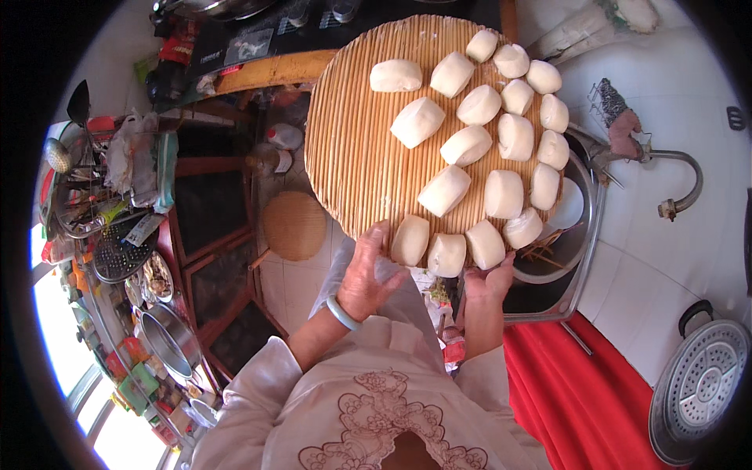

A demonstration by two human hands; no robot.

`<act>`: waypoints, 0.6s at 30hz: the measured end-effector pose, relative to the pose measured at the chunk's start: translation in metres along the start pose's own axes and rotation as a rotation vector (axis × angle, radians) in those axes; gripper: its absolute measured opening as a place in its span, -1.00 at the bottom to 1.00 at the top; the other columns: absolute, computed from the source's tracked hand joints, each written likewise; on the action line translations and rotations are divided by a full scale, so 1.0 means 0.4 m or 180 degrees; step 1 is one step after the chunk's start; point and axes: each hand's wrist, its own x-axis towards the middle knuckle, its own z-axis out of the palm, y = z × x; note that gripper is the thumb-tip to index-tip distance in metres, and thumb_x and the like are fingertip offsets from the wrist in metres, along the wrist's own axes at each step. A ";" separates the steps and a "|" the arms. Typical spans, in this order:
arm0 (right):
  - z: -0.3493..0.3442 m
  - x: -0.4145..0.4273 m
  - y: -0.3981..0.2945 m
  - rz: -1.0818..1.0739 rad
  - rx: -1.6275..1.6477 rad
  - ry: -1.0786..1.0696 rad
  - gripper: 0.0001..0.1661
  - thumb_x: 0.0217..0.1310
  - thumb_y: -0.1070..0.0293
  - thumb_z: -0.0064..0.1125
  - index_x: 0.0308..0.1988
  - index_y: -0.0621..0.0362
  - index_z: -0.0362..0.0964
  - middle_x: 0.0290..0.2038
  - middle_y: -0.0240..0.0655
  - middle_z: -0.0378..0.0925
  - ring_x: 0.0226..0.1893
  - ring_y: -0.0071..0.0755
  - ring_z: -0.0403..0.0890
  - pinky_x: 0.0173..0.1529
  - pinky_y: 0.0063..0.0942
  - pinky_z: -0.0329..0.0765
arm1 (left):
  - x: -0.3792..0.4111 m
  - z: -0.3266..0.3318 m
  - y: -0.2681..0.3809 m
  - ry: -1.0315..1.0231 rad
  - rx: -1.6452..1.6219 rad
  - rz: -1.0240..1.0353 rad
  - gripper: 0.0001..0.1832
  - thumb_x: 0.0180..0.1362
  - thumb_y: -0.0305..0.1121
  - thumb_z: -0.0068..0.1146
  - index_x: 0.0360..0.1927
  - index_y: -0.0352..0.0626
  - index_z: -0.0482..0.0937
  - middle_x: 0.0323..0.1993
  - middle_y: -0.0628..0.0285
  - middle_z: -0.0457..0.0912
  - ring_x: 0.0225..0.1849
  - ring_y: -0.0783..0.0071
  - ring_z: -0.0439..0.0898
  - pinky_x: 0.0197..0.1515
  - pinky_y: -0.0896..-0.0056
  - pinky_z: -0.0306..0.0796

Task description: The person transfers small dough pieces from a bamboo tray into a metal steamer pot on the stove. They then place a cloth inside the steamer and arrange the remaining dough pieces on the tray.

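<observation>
A large round tray of woven stalks [352, 135] is held up before me, tilted in view. White dough buns [445, 190] lie on it, most of them on its right half and along the near edge; the left part shows bare stalks. My left hand [370, 273], with a pale bangle at the wrist, grips the tray's near edge, thumb on top and fingers partly hidden. My right hand [489, 281] holds the same edge farther right, its fingers hidden beneath the tray.
Behind the tray is a dark stove top [247, 47]. A metal sink [578, 294] with a faucet [693, 176] lies to the right. A perforated steamer plate [705, 382] leans at lower right. Cluttered shelves with a steel pot [170, 341] stand left; a round wooden stool [295, 225] is below.
</observation>
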 end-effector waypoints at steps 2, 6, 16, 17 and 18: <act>-0.001 -0.003 0.005 0.0004 0.0004 -0.0096 -0.43 0.37 -0.10 -0.36 0.19 -0.04 0.20 0.15 -0.38 0.36 0.15 -0.23 0.38 0.22 -0.07 0.30 | 0.026 0.007 0.033 -0.0099 0.0876 0.0360 -0.12 -0.17 -0.46 0.35 0.26 -0.21 0.12 0.22 -0.04 0.23 0.21 0.06 0.30 0.14 0.15 0.30; -0.023 0.015 0.008 0.0020 0.0074 -0.0095 -0.43 0.38 -0.10 -0.38 0.21 -0.06 0.17 0.16 -0.37 0.34 0.15 -0.23 0.38 0.21 -0.08 0.32 | 0.057 0.030 0.056 -0.0610 0.2025 0.0417 -0.08 -0.17 -0.17 0.34 0.29 -0.10 0.13 0.28 0.01 0.14 0.27 0.10 0.20 0.13 0.08 0.18; -0.034 0.032 0.011 0.0006 0.0212 -0.0197 -0.41 0.37 -0.13 -0.38 0.20 -0.04 0.17 0.15 -0.35 0.34 0.12 -0.21 0.41 0.17 -0.10 0.36 | 0.095 0.008 0.090 -0.0665 0.1620 0.0461 -0.13 -0.15 -0.17 0.34 0.26 -0.12 0.18 0.23 0.02 0.21 0.20 0.05 0.28 0.14 0.06 0.21; -0.035 0.035 0.012 -0.0018 0.0216 -0.0198 -0.42 0.38 -0.12 -0.39 0.18 -0.04 0.20 0.13 -0.35 0.37 0.10 -0.21 0.43 0.17 -0.09 0.36 | 0.105 -0.008 0.091 -0.0657 0.1491 0.0488 -0.13 -0.15 -0.17 0.35 0.26 -0.11 0.19 0.23 0.01 0.21 0.20 0.04 0.28 0.14 0.05 0.21; -0.041 0.043 0.015 -0.0037 0.0217 -0.0207 -0.43 0.38 -0.11 -0.40 0.16 -0.04 0.23 0.11 -0.36 0.40 0.08 -0.20 0.45 0.16 -0.07 0.37 | 0.119 -0.030 0.084 -0.0426 0.1584 0.0776 -0.19 -0.12 -0.25 0.34 0.24 -0.10 0.23 0.19 -0.01 0.27 0.19 0.03 0.31 0.12 0.06 0.25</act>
